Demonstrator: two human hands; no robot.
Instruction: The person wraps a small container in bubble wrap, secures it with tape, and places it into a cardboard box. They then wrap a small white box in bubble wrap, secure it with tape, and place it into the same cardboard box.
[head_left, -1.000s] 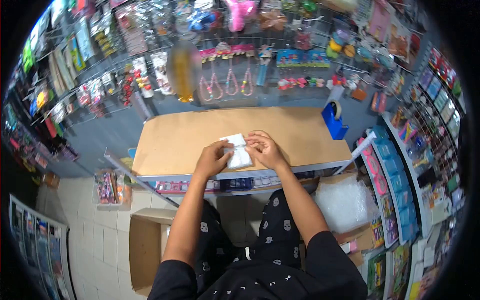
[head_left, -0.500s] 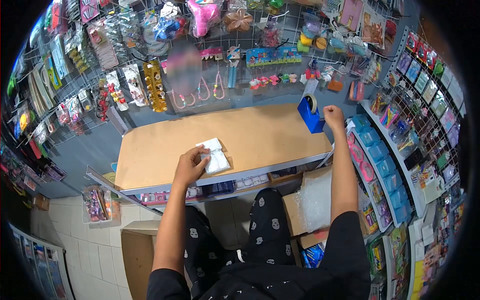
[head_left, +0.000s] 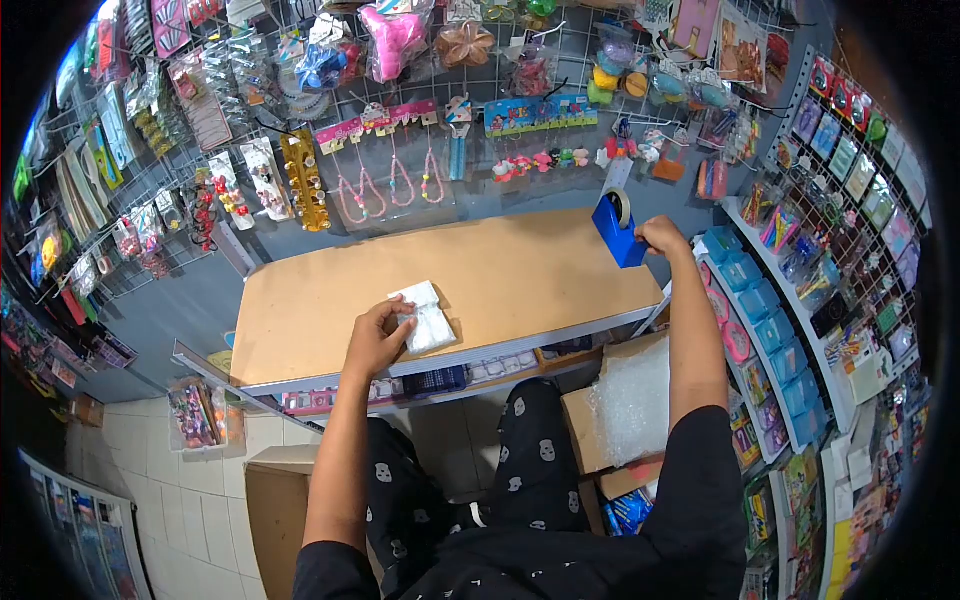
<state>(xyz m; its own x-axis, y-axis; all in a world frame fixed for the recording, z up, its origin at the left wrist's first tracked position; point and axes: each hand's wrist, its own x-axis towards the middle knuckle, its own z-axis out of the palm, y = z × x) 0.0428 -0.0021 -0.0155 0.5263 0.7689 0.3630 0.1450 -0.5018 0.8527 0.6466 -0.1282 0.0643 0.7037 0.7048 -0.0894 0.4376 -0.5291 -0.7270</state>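
Note:
A small white packet [head_left: 429, 318], which looks folded or wrapped, lies on the tan tabletop [head_left: 500, 262] near its front edge. The fingers and thumb of my left hand [head_left: 378, 336] are bent over the packet's left side and press it against the table. At the right end of the table stands a blue tape dispenser [head_left: 620, 240] with a roll of tape [head_left: 620, 207] in it. My right hand [head_left: 662, 238] is closed, its fingertips right at the dispenser's near right side. Whether a strip of tape is between those fingers is too small to tell.
Behind the table, a wire rack holds hanging accessories, including bead loops [head_left: 392, 185]. Shelves with blue boxes [head_left: 760, 300] stand at right. Below are a carton with bubble wrap [head_left: 630, 405], another open carton [head_left: 280, 510] and a clear bin [head_left: 205, 415].
My right hand has moved slightly down and left, from a fist beside the dispenser to fingertips against its side. My left hand and the packet stay nearly in place.

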